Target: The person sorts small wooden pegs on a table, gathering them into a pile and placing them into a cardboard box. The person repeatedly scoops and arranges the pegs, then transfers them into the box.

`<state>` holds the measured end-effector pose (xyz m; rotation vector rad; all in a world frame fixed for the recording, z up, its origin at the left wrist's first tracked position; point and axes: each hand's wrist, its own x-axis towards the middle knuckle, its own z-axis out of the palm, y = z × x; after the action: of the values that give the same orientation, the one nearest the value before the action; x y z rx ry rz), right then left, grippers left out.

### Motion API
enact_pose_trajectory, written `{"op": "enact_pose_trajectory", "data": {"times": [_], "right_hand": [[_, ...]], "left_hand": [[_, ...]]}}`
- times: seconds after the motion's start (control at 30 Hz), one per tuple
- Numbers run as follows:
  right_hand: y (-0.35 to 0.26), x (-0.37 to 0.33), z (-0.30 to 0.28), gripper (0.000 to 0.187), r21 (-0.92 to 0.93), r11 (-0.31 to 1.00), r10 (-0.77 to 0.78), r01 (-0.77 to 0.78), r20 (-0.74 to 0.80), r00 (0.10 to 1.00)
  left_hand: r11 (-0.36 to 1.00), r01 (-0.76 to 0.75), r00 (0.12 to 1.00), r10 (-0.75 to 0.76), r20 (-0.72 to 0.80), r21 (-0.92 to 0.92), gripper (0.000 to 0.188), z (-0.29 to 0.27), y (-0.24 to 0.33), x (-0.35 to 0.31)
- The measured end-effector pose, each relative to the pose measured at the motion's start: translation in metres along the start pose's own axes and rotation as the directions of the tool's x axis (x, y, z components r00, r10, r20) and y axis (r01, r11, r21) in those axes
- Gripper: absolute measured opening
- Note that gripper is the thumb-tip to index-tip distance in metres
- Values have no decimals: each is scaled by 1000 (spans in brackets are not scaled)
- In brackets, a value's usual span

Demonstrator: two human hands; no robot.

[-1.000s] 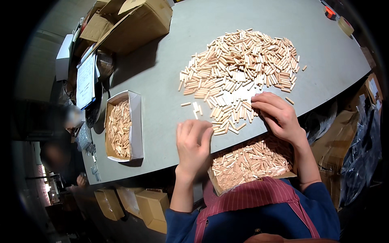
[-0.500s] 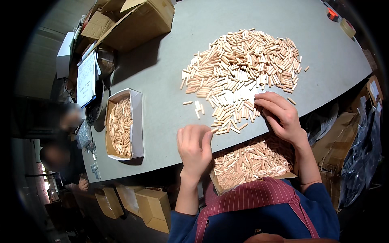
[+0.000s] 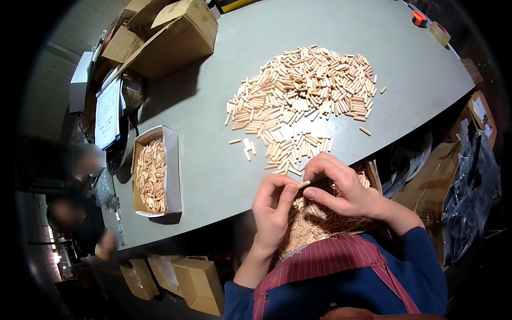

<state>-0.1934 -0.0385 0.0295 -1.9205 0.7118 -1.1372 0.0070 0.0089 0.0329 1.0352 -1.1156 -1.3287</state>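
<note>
Both hands meet over the lap box at the counter's near edge.
The left hand (image 3: 273, 210) and right hand (image 3: 341, 186) pinch one wooden dowel (image 3: 303, 184) between fingertips, above a dowel-filled lap box (image 3: 372, 172). Far of them lies the dowel pile (image 3: 301, 93); a white tray (image 3: 172, 176) sits left, cardboard boxes (image 3: 176, 37) far left.

Both forearms rose from the lower centre of the frame in dark blue sleeves, the left one pushed back to bare the wrist. The left hand (image 3: 273, 210) stood upright, fingers curled, thumb and forefinger pinched together at the top. The right hand (image 3: 341, 186) lay just beside it, knuckles up, fingers bent inward, its fingertips meeting the left hand's at the centre.
</note>
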Motion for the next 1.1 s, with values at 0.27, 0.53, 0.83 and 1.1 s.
{"op": "enact_pose_trajectory", "data": {"times": [0.27, 0.53, 0.83, 1.1], "right_hand": [[0, -6, 9, 17, 70, 997, 17, -13, -64, 998], [-7, -15, 8, 20, 144, 982, 136, -124, -77, 988], [-6, -18, 11, 23, 193, 965, 197, -175, -100, 975], [0, -21, 1, 17, 168, 960, 226, -223, -3, 974]], "left_hand": [[999, -27, 999, 26, 27, 46, 10, 3, -5, -5], [980, -14, 997, 29, -73, 197, 11, 2, -3, -6], [777, -300, 950, 297, 97, 553, 8, 7, 15, 9], [767, -273, 960, 252, 119, 581, 4, 7, 20, 11]]}}
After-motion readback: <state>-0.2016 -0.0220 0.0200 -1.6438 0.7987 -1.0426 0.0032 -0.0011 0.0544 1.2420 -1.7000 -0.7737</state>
